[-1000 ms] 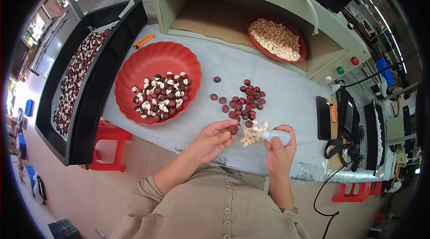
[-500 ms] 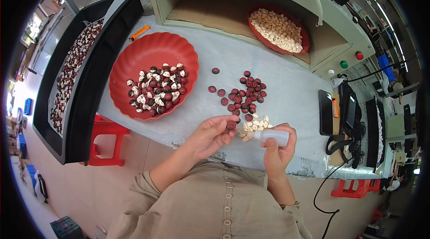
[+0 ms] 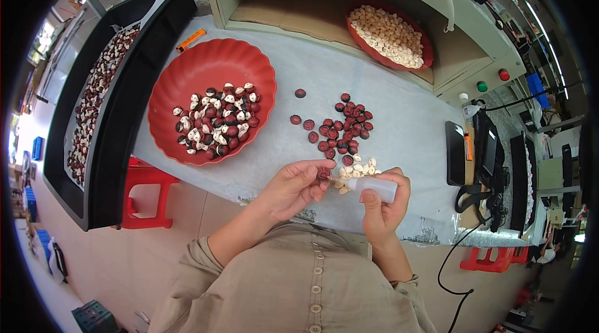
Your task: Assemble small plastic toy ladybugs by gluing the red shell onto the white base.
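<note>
Between the fingertips of my left hand is a small dark red round piece, hollow side showing. My right hand grips a translucent white squeeze bottle, tilted on its side. The bottle's thin nozzle points left and meets or nearly meets the red piece; exact contact is too small to tell. Beyond my hands lies a loose group of dark red pieces on the covered table. A small pile of cream-coloured pieces sits just behind the bottle.
A red scalloped bowl on the left holds joined red, black and white pieces. Left of it stands a long black bin. An orange marker-like stick lies between them. A red bowl of cream pieces sits in the shelf box. A phone lies right.
My right hand has brought the bottle slightly left and up, its nozzle now closer to the red piece. My left hand keeps its hold with little movement.
</note>
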Demonstrator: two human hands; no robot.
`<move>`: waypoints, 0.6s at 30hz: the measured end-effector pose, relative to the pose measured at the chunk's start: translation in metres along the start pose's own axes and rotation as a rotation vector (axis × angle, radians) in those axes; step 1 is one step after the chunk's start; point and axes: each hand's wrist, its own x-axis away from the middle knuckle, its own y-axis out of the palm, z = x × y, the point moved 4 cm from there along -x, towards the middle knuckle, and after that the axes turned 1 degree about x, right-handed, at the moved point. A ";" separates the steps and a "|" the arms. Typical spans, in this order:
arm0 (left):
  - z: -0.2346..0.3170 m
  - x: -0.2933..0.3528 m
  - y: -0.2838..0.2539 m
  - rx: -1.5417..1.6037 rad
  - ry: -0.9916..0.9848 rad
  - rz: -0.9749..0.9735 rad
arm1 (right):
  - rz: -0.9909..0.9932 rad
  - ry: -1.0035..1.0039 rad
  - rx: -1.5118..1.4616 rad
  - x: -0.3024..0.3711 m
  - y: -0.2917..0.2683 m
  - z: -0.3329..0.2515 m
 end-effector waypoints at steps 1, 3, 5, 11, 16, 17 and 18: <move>0.000 0.000 0.000 -0.005 0.002 0.008 | -0.009 -0.007 0.014 0.000 0.000 0.000; 0.000 0.000 -0.001 -0.012 0.005 0.004 | -0.017 -0.010 0.040 0.001 0.000 0.000; -0.001 0.000 -0.002 -0.019 0.008 0.001 | -0.026 -0.013 0.064 0.001 0.000 0.000; -0.001 0.000 -0.002 -0.023 0.006 0.010 | -0.023 -0.047 0.079 0.000 0.001 -0.004; -0.002 0.000 -0.003 -0.033 0.013 0.001 | -0.041 -0.067 0.099 -0.001 0.001 -0.004; -0.002 -0.001 -0.003 -0.033 0.012 0.000 | -0.040 -0.066 0.099 -0.001 0.001 -0.004; -0.002 -0.001 -0.002 -0.035 0.007 0.006 | -0.048 -0.102 0.116 -0.001 0.000 -0.005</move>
